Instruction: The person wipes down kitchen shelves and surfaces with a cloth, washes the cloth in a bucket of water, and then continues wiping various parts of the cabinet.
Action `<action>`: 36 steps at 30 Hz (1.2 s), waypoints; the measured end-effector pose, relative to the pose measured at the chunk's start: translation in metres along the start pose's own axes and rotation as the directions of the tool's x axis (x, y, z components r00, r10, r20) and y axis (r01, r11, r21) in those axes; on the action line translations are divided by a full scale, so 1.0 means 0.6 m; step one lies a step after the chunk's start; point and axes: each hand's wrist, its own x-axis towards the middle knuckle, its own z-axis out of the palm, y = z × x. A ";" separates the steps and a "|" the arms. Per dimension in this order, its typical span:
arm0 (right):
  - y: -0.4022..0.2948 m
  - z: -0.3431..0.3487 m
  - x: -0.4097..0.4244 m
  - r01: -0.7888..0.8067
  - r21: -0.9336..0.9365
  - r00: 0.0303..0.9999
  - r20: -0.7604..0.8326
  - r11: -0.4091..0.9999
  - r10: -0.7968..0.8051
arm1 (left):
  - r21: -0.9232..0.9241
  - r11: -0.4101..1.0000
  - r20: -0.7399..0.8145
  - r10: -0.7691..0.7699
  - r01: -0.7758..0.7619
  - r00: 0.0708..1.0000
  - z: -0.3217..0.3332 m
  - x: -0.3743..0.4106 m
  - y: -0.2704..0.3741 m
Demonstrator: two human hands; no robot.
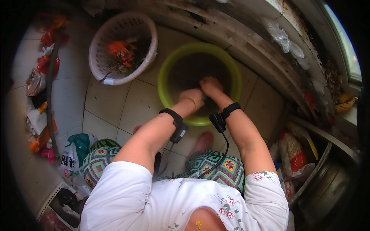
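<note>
A lime-green plastic basin (163, 95) stands on the tiled floor in front of me, holding dark, murky water (189, 66). Over its near half, my left hand (192, 96) is curled with the knuckles up. My right hand (212, 86) is bent down close beside it, its fingers partly hidden. A small greyish patch shows between the two hands; what it is, and which hand grips it, is unclear. Black straps with cabled devices circle both forearms, the left device (179, 132) and the right device (217, 122) hanging near the basin's front rim.
Left of the basin stands a pale perforated plastic basket (95, 57) with orange-red plastic (122, 52) and dark stems inside. A watermelon (103, 143) and a plastic bag (69, 158) sit by my left knee. Filled bags (294, 153) lie right; a corn cob (345, 106) rests on the ledge.
</note>
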 end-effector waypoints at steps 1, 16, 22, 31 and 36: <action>0.008 0.010 0.011 0.145 0.171 0.979 -0.165 0.975 -0.117 | -0.180 0.983 -0.036 0.020 -0.027 0.999 0.032 0.023 -0.025; -0.047 -0.007 -0.132 -0.203 0.967 0.698 0.033 -0.153 -0.716 | -0.473 -0.878 -0.118 0.143 0.071 0.983 -0.104 0.032 0.084; -0.047 0.003 -0.140 -0.053 0.996 0.735 -0.013 -0.077 -0.678 | -0.400 -0.915 -0.129 0.112 0.051 0.985 -0.124 0.031 0.088; -0.058 0.073 -0.144 -0.270 0.957 0.709 0.125 -0.103 -0.694 | -0.548 -0.826 -0.057 -0.121 -0.132 0.991 -0.132 0.101 0.053; -0.076 0.047 -0.160 -0.470 0.881 0.736 0.361 -0.049 -0.572 | -0.760 0.377 -0.648 -0.386 -0.529 0.656 -0.112 0.106 0.034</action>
